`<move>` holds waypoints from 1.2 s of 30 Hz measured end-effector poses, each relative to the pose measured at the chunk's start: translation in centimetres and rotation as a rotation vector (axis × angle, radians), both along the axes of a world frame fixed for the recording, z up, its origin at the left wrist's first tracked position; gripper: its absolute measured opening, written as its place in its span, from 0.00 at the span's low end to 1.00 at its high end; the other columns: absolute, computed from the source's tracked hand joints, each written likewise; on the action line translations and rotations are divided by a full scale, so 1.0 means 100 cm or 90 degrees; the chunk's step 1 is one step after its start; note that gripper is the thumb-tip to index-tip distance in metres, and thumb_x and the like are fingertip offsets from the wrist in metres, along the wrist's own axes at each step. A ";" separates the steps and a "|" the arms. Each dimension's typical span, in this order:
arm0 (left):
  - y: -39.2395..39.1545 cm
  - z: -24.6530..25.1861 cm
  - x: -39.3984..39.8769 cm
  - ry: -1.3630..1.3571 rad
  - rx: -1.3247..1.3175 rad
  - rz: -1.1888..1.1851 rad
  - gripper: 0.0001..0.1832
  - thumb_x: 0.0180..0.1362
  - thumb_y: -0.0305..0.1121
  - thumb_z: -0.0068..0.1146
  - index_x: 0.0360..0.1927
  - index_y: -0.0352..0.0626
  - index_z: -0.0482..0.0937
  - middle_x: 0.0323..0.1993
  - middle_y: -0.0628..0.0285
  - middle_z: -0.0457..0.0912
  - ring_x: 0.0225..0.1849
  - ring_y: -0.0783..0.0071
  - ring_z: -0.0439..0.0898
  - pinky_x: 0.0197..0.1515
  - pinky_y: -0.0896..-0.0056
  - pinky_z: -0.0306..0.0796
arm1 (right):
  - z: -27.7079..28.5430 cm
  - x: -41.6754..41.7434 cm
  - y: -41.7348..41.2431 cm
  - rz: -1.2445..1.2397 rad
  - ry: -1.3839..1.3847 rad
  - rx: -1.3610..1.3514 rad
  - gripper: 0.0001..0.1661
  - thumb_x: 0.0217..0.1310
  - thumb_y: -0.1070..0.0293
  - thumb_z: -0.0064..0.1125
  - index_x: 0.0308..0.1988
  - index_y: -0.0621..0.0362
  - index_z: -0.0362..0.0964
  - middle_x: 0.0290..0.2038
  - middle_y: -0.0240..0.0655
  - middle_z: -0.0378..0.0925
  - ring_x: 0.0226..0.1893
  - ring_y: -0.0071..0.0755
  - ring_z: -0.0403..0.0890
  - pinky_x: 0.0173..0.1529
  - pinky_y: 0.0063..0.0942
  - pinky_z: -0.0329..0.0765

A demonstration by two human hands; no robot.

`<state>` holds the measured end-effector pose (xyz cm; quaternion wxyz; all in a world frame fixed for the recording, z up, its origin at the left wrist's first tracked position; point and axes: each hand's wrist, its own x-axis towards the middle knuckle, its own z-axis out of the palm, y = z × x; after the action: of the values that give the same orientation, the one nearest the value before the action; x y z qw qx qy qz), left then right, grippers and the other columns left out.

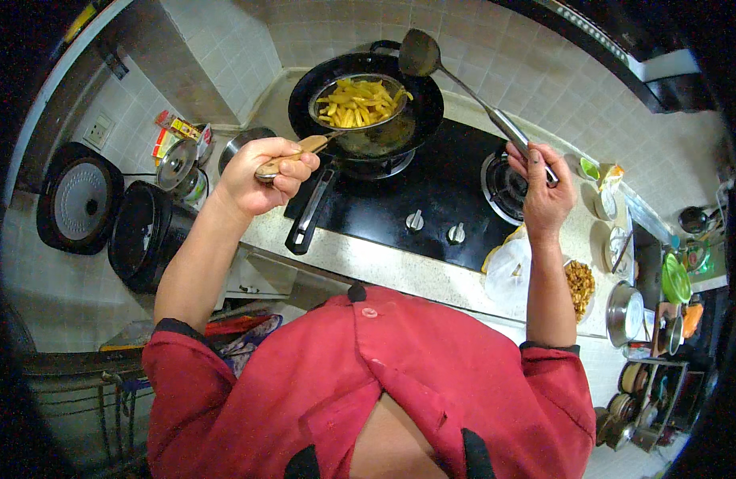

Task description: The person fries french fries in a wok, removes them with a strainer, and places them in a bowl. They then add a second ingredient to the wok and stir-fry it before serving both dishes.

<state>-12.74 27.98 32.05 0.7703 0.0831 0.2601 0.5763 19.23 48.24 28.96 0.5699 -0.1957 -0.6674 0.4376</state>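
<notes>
My left hand [272,173] grips the wooden handle of a wire strainer [329,129], which holds a heap of yellow potato strips [363,102] above a black wok [425,108]. Oil or another liquid [380,138] shows in the wok below the strainer. My right hand [544,182] is closed around the metal handle of a wok spatula [420,54]. The spatula's dark blade is raised over the wok's far right rim, near the tiled wall. The wok rests on the left burner of a black gas hob [374,203], its long handle pointing towards me.
A second burner [504,185] lies under my right hand. A white plate [508,272], a dish of browned food [579,284], bowls [606,205] and a steel basin [625,314] stand at right. An open rice cooker [143,233] and a glass lid [176,164] are at left.
</notes>
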 end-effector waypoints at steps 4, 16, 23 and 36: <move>0.002 0.003 -0.002 -0.023 -0.016 0.049 0.07 0.58 0.24 0.40 0.39 0.32 0.62 0.28 0.64 0.64 0.21 0.88 0.66 0.17 0.89 0.64 | -0.027 -0.008 -0.007 -0.065 -0.009 -0.011 0.08 0.62 0.77 0.51 0.41 0.70 0.71 0.37 0.43 0.77 0.38 0.38 0.83 0.41 0.27 0.83; 0.001 -0.007 -0.002 -0.002 -0.024 0.050 0.09 0.59 0.25 0.41 0.41 0.31 0.63 0.30 0.63 0.64 0.21 0.88 0.65 0.17 0.89 0.61 | -0.075 -0.016 -0.029 -0.128 -0.152 0.033 0.06 0.58 0.76 0.56 0.37 0.64 0.75 0.35 0.41 0.81 0.34 0.27 0.83 0.36 0.23 0.80; -0.048 0.004 -0.011 -0.022 0.031 0.089 0.11 0.60 0.26 0.40 0.44 0.30 0.62 0.30 0.63 0.64 0.19 0.88 0.64 0.15 0.88 0.59 | -0.080 -0.024 -0.041 -0.143 -0.292 0.350 0.09 0.50 0.76 0.62 0.36 0.59 0.75 0.38 0.49 0.79 0.37 0.46 0.82 0.41 0.33 0.79; -0.160 -0.035 -0.036 0.109 0.037 0.314 0.14 0.61 0.26 0.39 0.49 0.31 0.62 0.32 0.60 0.66 0.21 0.85 0.65 0.15 0.85 0.63 | -0.093 -0.034 -0.059 -0.098 -0.339 0.387 0.11 0.49 0.78 0.62 0.37 0.60 0.75 0.40 0.54 0.78 0.37 0.49 0.82 0.38 0.34 0.80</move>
<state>-16.33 11.99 28.58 0.5788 0.0878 0.3202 0.7448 15.88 42.36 19.70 0.4401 -0.1742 -0.8738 0.1111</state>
